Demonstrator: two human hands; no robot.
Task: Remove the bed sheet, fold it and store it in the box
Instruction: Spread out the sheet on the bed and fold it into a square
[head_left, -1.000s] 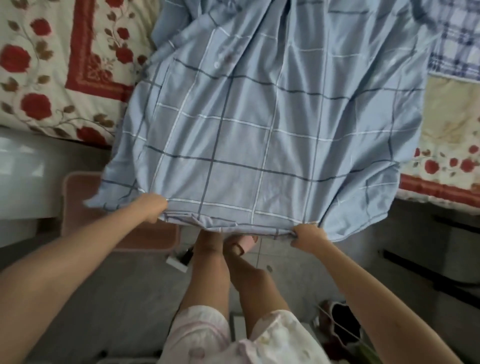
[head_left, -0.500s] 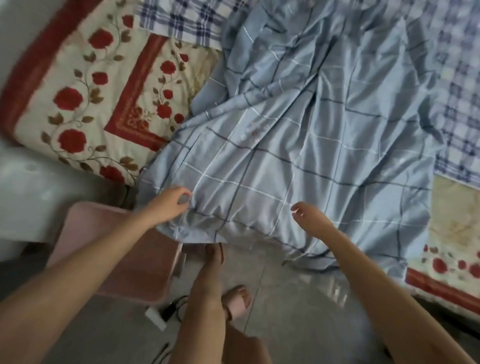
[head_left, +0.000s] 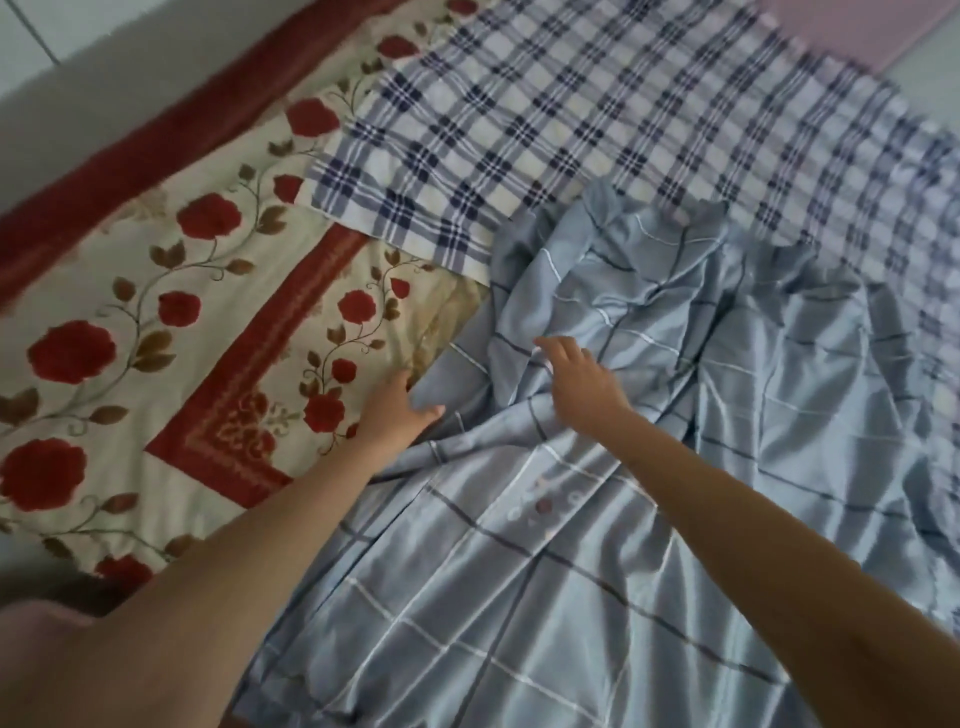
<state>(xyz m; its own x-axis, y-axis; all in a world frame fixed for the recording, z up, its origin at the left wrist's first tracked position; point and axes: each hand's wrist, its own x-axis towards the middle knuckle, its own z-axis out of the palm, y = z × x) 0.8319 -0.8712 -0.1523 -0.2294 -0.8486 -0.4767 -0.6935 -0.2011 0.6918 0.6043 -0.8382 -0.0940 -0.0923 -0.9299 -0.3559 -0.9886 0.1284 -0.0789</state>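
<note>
The light blue checked bed sheet (head_left: 597, 545) lies crumpled on the bed, bunched near the middle and spread toward me. My left hand (head_left: 397, 410) lies at the sheet's left edge, fingers straight and thumb on the cloth. Stretched over the bunched folds, my right hand (head_left: 576, 379) touches them with its fingers extended. Neither hand holds any cloth. No box is in view.
Under the sheet lies a cream quilt with red roses and a red border (head_left: 156, 338). A blue and white plaid cloth (head_left: 571, 119) covers the far part of the bed. A pink surface (head_left: 857, 26) shows at the top right corner.
Both hands have let go of the sheet's near edge and reached forward over the bed to its bunched middle. The view has swung up from the floor to the bed.
</note>
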